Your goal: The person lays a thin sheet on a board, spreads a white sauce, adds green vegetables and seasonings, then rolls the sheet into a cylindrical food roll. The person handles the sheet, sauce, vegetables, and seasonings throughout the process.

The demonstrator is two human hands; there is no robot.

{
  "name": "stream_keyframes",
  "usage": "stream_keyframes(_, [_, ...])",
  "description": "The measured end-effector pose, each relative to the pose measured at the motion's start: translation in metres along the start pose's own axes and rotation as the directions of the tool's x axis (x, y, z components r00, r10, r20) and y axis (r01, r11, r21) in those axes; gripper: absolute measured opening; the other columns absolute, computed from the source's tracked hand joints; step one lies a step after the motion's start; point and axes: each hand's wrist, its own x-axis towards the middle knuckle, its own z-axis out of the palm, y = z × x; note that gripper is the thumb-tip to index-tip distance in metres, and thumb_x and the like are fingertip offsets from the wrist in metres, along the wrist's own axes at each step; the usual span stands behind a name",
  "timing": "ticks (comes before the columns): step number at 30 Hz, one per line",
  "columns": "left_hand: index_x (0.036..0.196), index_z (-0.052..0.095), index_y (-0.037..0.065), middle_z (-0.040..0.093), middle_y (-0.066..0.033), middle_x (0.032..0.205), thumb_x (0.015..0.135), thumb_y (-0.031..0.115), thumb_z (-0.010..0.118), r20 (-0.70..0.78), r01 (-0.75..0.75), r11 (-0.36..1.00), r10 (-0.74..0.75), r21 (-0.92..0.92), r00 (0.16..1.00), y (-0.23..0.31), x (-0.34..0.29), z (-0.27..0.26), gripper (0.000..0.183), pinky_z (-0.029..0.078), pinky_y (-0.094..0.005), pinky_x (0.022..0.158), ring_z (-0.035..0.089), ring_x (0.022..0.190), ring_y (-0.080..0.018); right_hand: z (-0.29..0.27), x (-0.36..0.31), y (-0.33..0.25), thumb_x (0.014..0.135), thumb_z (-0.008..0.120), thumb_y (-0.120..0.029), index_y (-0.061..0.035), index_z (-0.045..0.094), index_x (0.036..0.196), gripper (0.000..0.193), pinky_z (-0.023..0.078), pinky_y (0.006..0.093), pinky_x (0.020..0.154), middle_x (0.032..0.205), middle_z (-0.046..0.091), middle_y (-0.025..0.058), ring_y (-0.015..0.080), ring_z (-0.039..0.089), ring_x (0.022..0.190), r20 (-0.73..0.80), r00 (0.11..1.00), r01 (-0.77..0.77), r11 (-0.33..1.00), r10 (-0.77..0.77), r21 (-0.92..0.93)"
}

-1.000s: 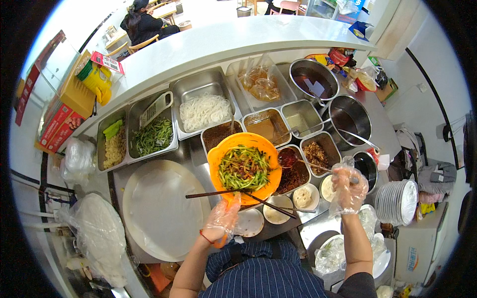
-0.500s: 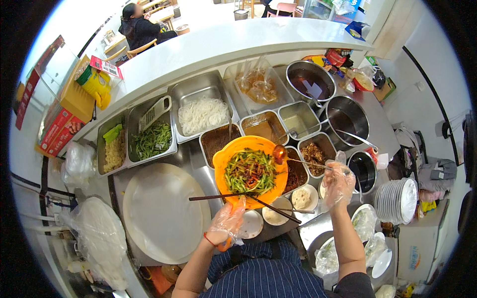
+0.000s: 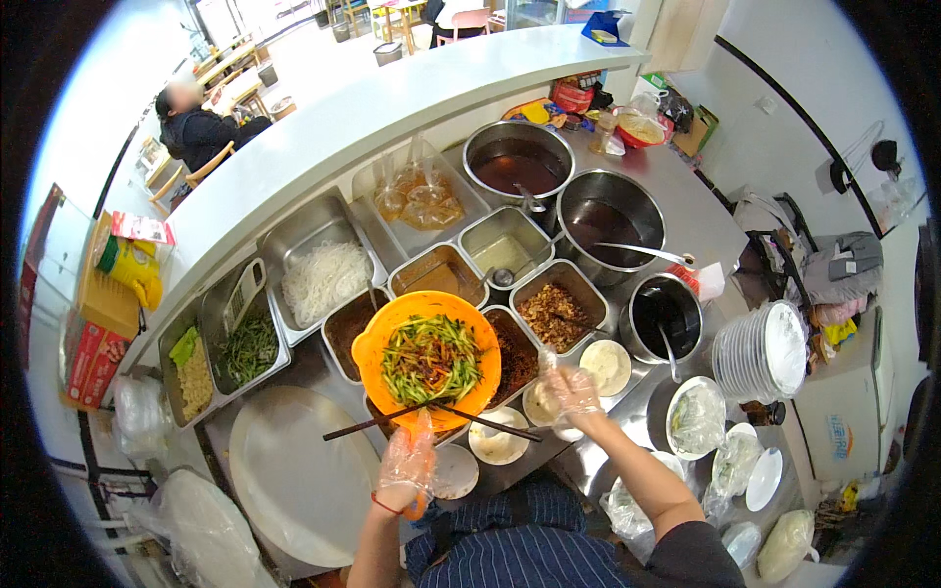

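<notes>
Gripping the near rim of a round, bright orange bowl (image 3: pixel 369 355), our clear-gloved left hand (image 3: pixel 405 461) has its fingers close against the bowl's underside and edge. From the head view we see this bowl near the middle of the steel worktop (image 3: pixel 338 385), filled with green cucumber strips (image 3: pixel 407 358) with a reddish-brown topping at their centre. Two long, dark, slender chopsticks (image 3: pixel 374 422) cross at its near rim, just beyond our left fingertips, one jutting out to the left and the other to the right.

Our clear-gloved right hand (image 3: pixel 570 394) is to the right of the orange bowl and apart from it, fingers bent; we cannot tell whether it holds anything. Just beside it on the right stands a round white bowl of pale cream-coloured paste (image 3: pixel 629 365). Beyond the hand we have a rectangular steel tray of brown chopped nuts (image 3: pixel 585 286), and, between hand and orange bowl, a rectangular steel tray of dark red flakes (image 3: pixel 524 325).

Farther off to the left sits a deep steel tray of white noodles (image 3: pixel 304 225). Left of our left hand lies a large, flat, pale disc (image 3: pixel 294 480).
</notes>
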Motion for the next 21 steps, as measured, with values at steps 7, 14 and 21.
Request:
stream_keyframes(7, [0.092,0.050,0.012,0.049,0.0028,0.067,0.101,0.028,0.055,0.055,0.111,0.992,-0.109,-0.053,0.993,-0.002,0.007,0.028,0.019,0.036,-0.0238,0.046,0.046,0.054,-0.0085,-0.087,0.059,0.009,0.090,0.062,-0.024,-0.0027,0.068,0.090,0.022,0.052,0.0451,0.070,0.084,0.066,0.0189,0.0380,0.064,0.077,-0.127,0.986,0.004,0.772,-0.109,-0.635])
stream_keyframes(14, [0.087,0.051,0.006,0.050,0.0011,0.064,0.101,0.030,0.055,0.040,0.044,0.994,-0.048,0.103,0.998,0.013,0.005,0.044,0.028,0.038,-0.0263,0.049,0.046,0.053,-0.0086,-0.074,0.084,0.035,0.081,0.068,-0.007,-0.0012,0.070,0.085,0.007,0.053,0.0435,0.070,0.085,0.069,0.0181,0.0358,0.066,0.077,-0.062,0.892,0.354,0.777,-0.448,-0.521])
stream_keyframes(21, [0.089,0.051,0.009,0.051,0.0006,0.064,0.102,0.027,0.052,0.051,0.041,0.995,-0.046,0.095,0.998,0.015,0.008,0.052,0.022,0.037,-0.0254,0.046,0.046,0.050,-0.0087,-0.078,0.073,0.040,0.081,0.069,-0.013,-0.0024,0.073,0.083,0.012,0.053,0.0391,0.067,0.078,0.070,0.0164,0.0297,0.068,0.071,-0.059,0.982,0.156,0.945,-0.180,-0.286])
